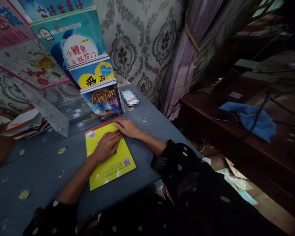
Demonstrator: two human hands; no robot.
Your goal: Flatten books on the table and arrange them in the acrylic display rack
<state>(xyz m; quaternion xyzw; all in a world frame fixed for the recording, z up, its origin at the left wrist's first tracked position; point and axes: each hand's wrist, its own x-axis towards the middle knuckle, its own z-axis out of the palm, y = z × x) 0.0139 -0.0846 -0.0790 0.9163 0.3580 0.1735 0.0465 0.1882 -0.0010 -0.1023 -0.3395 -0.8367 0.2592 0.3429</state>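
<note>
A thin yellow book (113,173) lies back cover up on the table, with a barcode at its upper left and a QR code at its lower right. My left hand (107,146) rests flat across its middle, fingers stretched toward the upper right. At the book's upper right corner lies my right hand (127,127), its fingers extended over the edge and close to my left fingertips. Whether any right fingertip reaches under the cover is hidden. Just beyond the hands, a dark blue book (102,100) stands in the front row of a clear display rack (75,126).
Behind it in the rack stand a blue and yellow book (93,73), a teal book (71,39) and a pink book (27,59). Loose papers (27,123) pile up at left. Right of the grey table (46,170) is a dark red bench (211,124) with a blue cloth (250,118) and cables.
</note>
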